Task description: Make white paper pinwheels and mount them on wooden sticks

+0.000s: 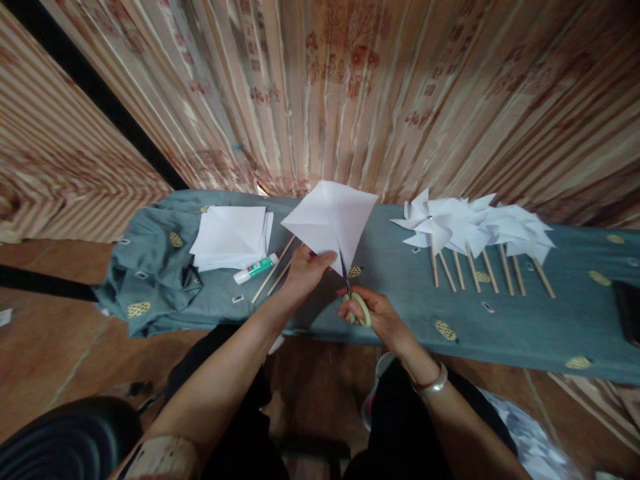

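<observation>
My left hand (311, 268) pinches a white square sheet of paper (327, 213) near its lower corner, thumb on top, holding it above the cloth. In my right hand (373, 310) is a pair of scissors (361, 311) with light green handles. The blades point away from me and lie at the paper's lower corner, where a slit runs up toward the middle. Just left of my left hand, a glue stick (256, 269) and thin wooden sticks (273, 272) rest on the table; the hand partly hides the sticks.
A stack of white paper squares (230, 233) lies on the left of the narrow table with its grey-green cloth (400, 320). Several paper pinwheels (470, 227) on sticks overlap at the right. A dark object (627, 310) sits at the right edge. Behind hangs a patterned curtain (330, 87).
</observation>
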The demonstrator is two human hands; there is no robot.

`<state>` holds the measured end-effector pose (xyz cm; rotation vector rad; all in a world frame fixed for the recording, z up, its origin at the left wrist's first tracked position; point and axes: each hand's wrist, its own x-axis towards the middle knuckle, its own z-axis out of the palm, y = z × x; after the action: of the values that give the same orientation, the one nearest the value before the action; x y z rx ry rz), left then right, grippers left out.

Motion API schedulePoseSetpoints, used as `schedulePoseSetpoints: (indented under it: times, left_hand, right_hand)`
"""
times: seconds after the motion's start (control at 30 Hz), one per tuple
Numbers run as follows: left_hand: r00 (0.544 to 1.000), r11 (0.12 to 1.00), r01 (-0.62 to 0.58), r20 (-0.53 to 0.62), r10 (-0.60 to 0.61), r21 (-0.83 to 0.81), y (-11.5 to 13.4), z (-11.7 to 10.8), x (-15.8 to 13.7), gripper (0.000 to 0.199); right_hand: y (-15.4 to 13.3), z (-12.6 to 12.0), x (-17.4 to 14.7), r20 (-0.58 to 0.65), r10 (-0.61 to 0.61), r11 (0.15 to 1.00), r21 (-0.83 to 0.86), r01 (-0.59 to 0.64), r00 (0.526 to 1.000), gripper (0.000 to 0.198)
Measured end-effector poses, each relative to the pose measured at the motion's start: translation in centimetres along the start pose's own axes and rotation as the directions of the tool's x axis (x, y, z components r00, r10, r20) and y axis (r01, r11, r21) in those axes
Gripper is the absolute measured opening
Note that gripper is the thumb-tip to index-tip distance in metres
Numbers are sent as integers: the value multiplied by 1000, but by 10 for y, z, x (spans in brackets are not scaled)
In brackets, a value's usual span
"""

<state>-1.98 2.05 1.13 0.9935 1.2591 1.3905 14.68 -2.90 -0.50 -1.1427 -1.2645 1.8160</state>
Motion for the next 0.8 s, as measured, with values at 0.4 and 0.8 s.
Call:
schedulePoseSetpoints:
  times: [0.4,0.8]
  left_hand:
    - [997,975,-46,76,30,215,-3,-13,1,11]
    - [970,896,-177,229,87,408,-13,-10,-8,10]
  right_hand:
    - [-15,-53,-7,-383,-76,982,131,136,921,52]
    - [-18,-58,13,-525,-172,940,165,298,833,35]
